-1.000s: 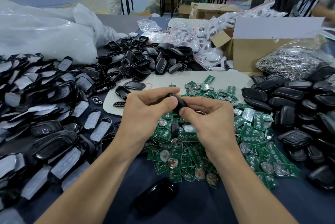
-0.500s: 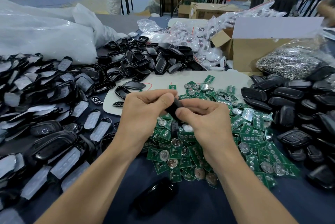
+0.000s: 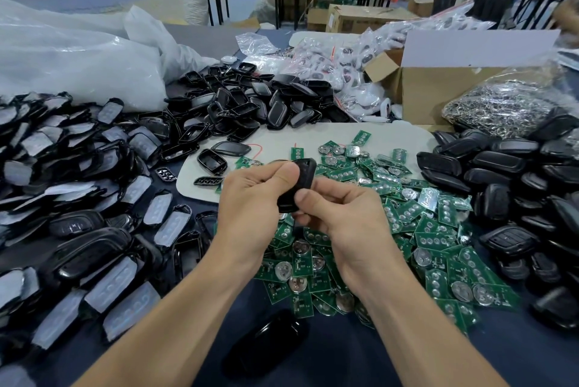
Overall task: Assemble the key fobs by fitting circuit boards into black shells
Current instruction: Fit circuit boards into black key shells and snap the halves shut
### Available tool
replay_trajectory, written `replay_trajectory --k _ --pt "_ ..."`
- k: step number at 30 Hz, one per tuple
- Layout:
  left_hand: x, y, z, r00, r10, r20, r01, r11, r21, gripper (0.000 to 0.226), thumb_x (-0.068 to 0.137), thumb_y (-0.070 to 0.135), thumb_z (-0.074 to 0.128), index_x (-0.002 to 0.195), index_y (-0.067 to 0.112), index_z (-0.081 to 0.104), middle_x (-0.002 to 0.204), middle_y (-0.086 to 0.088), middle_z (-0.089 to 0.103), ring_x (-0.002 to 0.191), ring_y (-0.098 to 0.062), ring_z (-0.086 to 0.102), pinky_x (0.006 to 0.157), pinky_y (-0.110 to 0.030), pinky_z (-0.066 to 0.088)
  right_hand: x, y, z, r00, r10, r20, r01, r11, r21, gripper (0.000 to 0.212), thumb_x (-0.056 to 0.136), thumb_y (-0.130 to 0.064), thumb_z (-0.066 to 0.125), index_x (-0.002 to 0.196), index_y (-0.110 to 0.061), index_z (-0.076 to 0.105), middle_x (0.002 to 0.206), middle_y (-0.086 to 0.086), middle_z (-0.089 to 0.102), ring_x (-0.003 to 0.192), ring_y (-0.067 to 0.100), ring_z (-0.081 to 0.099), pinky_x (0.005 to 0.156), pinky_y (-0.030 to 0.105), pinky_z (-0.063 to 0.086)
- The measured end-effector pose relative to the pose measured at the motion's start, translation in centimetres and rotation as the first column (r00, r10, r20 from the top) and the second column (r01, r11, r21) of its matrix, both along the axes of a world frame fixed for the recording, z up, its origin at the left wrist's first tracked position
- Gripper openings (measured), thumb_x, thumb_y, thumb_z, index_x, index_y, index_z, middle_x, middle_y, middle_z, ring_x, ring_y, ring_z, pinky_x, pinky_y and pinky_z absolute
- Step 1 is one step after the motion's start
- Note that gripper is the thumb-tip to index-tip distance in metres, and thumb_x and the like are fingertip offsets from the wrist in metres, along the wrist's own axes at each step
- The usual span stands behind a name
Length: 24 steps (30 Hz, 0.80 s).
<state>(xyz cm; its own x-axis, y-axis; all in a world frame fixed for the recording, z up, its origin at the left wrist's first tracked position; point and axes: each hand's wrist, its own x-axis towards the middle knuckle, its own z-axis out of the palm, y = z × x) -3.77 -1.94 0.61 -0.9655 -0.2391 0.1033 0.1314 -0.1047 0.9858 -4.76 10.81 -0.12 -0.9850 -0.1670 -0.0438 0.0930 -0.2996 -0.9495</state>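
Note:
Both my hands hold one black key fob shell [image 3: 301, 180] above a heap of green circuit boards [image 3: 404, 230] with round silver cells. My left hand [image 3: 253, 198] grips its upper part, thumb pressed on the shell's face. My right hand [image 3: 341, 217] pinches the lower end between thumb and fingers. The shell stands nearly upright, tilted a little to the right. Whether a board sits inside it is hidden by my fingers.
Black shells with film covers [image 3: 78, 198] pile at the left, more shells [image 3: 250, 104] at the back and closed fobs [image 3: 517, 186] at the right. One glossy black shell [image 3: 266, 346] lies near me. A cardboard box [image 3: 438, 89] and a bag of metal rings [image 3: 501, 108] stand behind.
The shell has turned from lying across my fingers to standing nearly upright. My right thumb has slid down to its lower end, and both hands have risen slightly.

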Motion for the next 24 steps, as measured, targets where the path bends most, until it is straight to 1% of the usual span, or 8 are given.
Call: replay_trajectory --k 3,7,9,11,13,18,21,24 --pt "-0.1 0.2 0.0 1.0 -0.016 0.013 0.017 1.0 -0.006 0.033 0.104 0.018 0.059 0.085 0.015 0.085 0.09 -0.018 0.079 0.077 -0.028 0.072 0.058 -0.027 0.059 -0.2 0.2 -0.1 1.0 -0.006 0.019 0.006 1.0 -0.013 0.017 0.084 0.003 0.077 0.087 -0.012 0.085 0.084 0.017 0.078 0.066 0.024 0.063 0.064 0.028 0.056" --pt "-0.2 -0.1 0.0 0.998 0.02 0.055 -0.02 1.0 0.005 0.047 0.104 0.047 0.049 0.098 0.015 0.082 0.098 -0.007 0.081 0.092 -0.021 0.077 0.076 -0.028 0.06 -0.7 1.1 0.3 0.99 0.092 0.108 -0.099 0.993 0.066 0.011 0.083 0.002 0.079 0.093 -0.003 0.081 0.09 0.016 0.078 0.063 0.016 0.067 0.061 0.023 0.057" --pt "-0.2 -0.6 0.2 0.996 0.073 0.046 -0.074 0.997 0.019 0.044 0.104 0.048 0.044 0.105 0.02 0.078 0.101 0.005 0.081 0.096 -0.01 0.077 0.08 -0.019 0.059 -1.3 2.8 0.8 0.982 0.082 0.168 -0.055 0.986 -0.158 0.03 0.077 -0.004 0.081 0.107 0.001 0.075 0.102 0.018 0.078 0.072 0.017 0.07 0.065 0.023 0.058" --pt "-0.4 -1.1 0.2 0.989 0.134 0.058 -0.135 0.991 0.016 0.041 0.108 0.044 0.043 0.108 0.019 0.076 0.101 0.005 0.081 0.097 -0.011 0.077 0.088 -0.026 0.059 -1.9 5.7 1.2 0.99 0.057 0.127 0.022 0.838 -0.545 0.049 0.077 -0.014 0.081 0.123 -0.001 0.068 0.116 0.012 0.075 0.093 0.017 0.072 0.08 0.025 0.06" --pt "-0.5 -1.4 0.2 0.979 0.188 0.077 -0.189 0.982 0.005 0.037 0.109 0.041 0.046 0.106 0.02 0.077 0.098 0.005 0.081 0.095 -0.011 0.077 0.089 -0.028 0.059 -2.1 7.7 1.8 0.998 0.041 0.049 -0.003 0.794 -0.607 0.058 0.078 -0.027 0.081 0.131 -0.009 0.067 0.125 0.004 0.072 0.109 0.016 0.07 0.091 0.027 0.057" --pt "-1.3 -1.9 -0.2 0.95 0.296 0.099 -0.297 0.955 -0.005 0.022 0.103 0.03 0.061 0.1 0.025 0.082 0.091 0.007 0.081 0.089 -0.008 0.077 0.092 -0.031 0.059 -3.3 5.0 2.0 0.987 -0.138 0.088 0.135 0.99 0.041 0.033 0.077 -0.011 0.08 0.109 -0.015 0.077 0.109 0.004 0.079 0.098 0.017 0.075 0.084 0.028 0.061" --pt "-1.8 -2.4 -0.5 0.931 0.35 0.101 -0.347 0.937 -0.041 0.019 0.097 0.031 0.064 0.092 0.032 0.083 0.088 0.01 0.081 0.089 -0.007 0.076 0.095 -0.037 0.059 -5.5 1.7 2.8 0.987 -0.106 -0.12 0.152 0.858 0.49 0.033 0.088 -0.008 0.074 0.112 -0.03 0.076 0.104 -0.013 0.078 0.096 0.0 0.071 0.088 0.024 0.055" --pt "-2.0 -3.0 -0.8 0.918 0.388 0.077 -0.378 0.918 -0.119 0.019 0.087 0.038 0.063 0.086 0.041 0.082 0.079 0.006 0.079 0.073 -0.017 0.072 0.084 -0.038 0.061 -9.6 -2.0 2.7 0.964 0.083 -0.253 0.157 0.592 0.79 0.05 0.091 -0.005 0.064 0.138 -0.025 0.065 0.131 -0.008 0.069 0.095 0.002 0.063 0.079 0.011 0.047"
